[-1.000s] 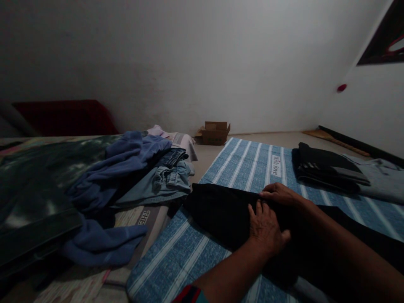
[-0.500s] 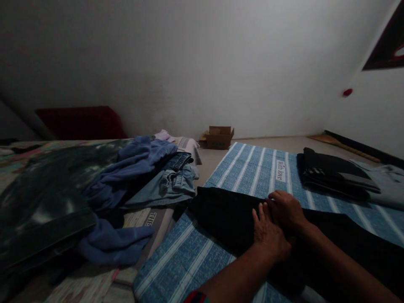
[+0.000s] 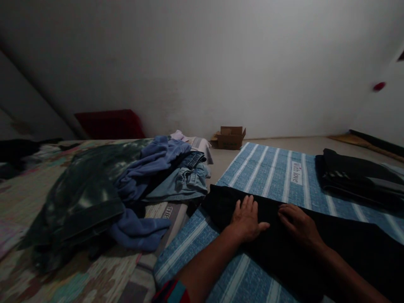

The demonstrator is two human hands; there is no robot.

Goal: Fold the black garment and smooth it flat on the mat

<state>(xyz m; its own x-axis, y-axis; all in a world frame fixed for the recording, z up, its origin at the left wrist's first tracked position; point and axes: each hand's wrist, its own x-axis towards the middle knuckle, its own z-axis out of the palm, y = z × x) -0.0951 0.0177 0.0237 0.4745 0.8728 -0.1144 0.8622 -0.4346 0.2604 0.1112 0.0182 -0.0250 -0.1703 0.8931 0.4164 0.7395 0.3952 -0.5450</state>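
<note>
A black garment (image 3: 331, 244) lies spread across a blue-and-white striped towel (image 3: 268, 168) on the floor. My left hand (image 3: 246, 219) rests flat on the garment's left part, fingers apart. Close to its right, my right hand (image 3: 298, 225) presses on the same black cloth with fingers slightly bent. Neither hand grips anything.
A pile of clothes sits to the left: a blue garment (image 3: 148, 164), denim jeans (image 3: 183, 183) and a dark tie-dye piece (image 3: 85, 189). Folded dark clothes (image 3: 353, 176) lie on the towel's far right. A small cardboard box (image 3: 230, 136) stands by the white wall.
The view has swung left. My two hands, which were touching on the black garment, have moved apart, the left hand sliding left over the cloth.
</note>
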